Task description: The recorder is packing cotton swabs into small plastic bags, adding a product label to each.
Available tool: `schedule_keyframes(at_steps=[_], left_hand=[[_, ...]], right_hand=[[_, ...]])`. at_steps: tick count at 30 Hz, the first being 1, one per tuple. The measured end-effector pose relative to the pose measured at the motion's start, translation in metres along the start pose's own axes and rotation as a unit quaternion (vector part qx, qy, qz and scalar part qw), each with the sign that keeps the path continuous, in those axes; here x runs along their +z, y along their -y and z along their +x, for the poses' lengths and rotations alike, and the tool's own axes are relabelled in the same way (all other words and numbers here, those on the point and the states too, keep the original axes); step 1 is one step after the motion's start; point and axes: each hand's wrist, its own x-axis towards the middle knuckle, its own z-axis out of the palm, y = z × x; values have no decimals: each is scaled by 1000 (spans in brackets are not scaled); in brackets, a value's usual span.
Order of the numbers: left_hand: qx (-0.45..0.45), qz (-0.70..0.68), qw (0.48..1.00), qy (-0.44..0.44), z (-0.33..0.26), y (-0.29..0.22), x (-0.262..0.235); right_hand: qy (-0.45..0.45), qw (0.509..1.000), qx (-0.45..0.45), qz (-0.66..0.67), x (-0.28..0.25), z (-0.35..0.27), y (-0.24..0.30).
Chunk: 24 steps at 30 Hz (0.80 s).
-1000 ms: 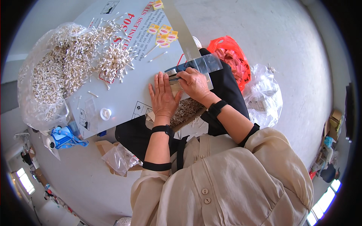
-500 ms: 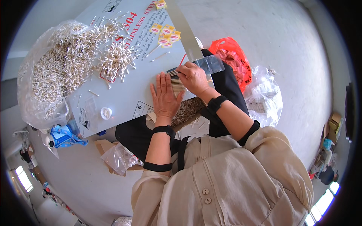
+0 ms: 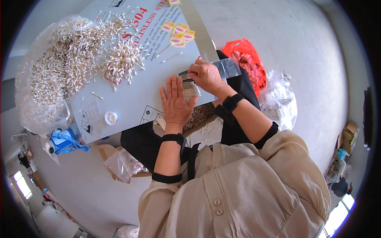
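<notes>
My left hand (image 3: 174,101) lies flat on the table, its fingers stretched out along the left side of a row of cotton swabs (image 3: 191,89). My right hand (image 3: 206,76) is closed at the upper right of that row, fingertips pinched over the swab ends. What exactly the pinch holds is hidden. A clear plastic strip or bag (image 3: 227,68) sticks out beyond my right hand, over the table's edge. Farther up the table lie several small yellow and white packets (image 3: 180,33) and a loose cotton swab (image 3: 171,58).
A big clear bag of cotton swabs (image 3: 59,67) stands at the left, beside a loose heap of swabs (image 3: 124,57). A small white round lid (image 3: 110,118) sits near the front edge. Below are an open box of swabs (image 3: 198,115), a red bag (image 3: 248,63) and a clear bag (image 3: 278,101).
My right hand has shifted slightly up the row, and more of the swabs' lower ends show beneath it. My left hand stays flat in nearly the same place.
</notes>
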Motion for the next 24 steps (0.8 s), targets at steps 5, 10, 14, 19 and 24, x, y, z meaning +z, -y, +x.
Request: schedule_keyframes(at_steps=[5, 10, 14, 19, 24], left_hand=[[-3, -2, 1000, 5, 0, -1, -1], [0, 8, 1000, 14, 2, -2, -2], [-4, 6, 1000, 10, 1, -1, -3], [-3, 7, 1000, 14, 1, -2, -3], [-2, 9, 1000, 12, 3, -3, -3]], right_hand=[[131, 989, 23, -63, -2, 27, 0], [175, 971, -140, -81, 0, 49, -12], [244, 965, -99, 9, -13, 52, -11], [241, 961, -133, -35, -10, 53, -9], [193, 939, -235, -158, 4, 68, -8]])
